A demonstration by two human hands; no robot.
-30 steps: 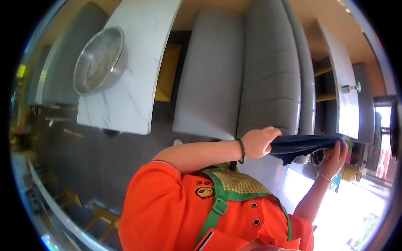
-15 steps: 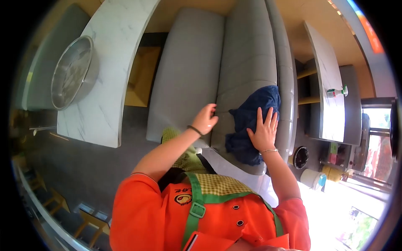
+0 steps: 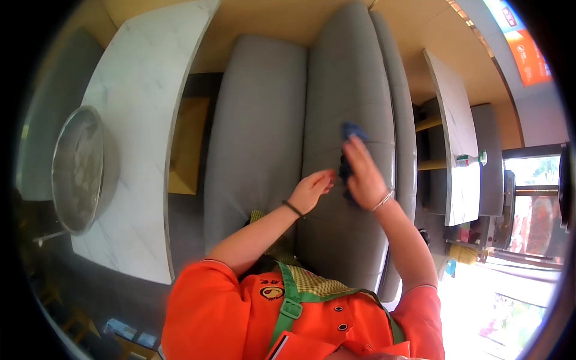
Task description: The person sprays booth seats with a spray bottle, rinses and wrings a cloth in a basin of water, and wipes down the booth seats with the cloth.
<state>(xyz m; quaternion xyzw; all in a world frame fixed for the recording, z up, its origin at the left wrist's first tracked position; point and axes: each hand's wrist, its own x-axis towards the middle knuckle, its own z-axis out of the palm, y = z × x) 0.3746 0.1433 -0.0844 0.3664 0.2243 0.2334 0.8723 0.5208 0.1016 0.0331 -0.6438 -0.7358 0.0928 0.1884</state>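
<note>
A dark blue cloth is bunched against the grey padded backrest of a bench. My right hand, blurred by motion and with a bracelet at its wrist, holds the cloth, which shows along the palm side and past the fingertips. Just to the left, my left hand hovers near the cloth with loosely bent fingers and nothing visible in them. A dark band circles that wrist. Whether its fingertips touch the cloth, I cannot tell.
Left of the bench seat stands a marble-patterned table with a large metal basin near its edge. Beyond the backrest is another table bearing a spray bottle. Bright light enters at the lower right.
The cloth, spread under my flat right hand before, is now bunched up and slightly farther left. My right hand has turned on edge, and my left hand has moved right and down toward it.
</note>
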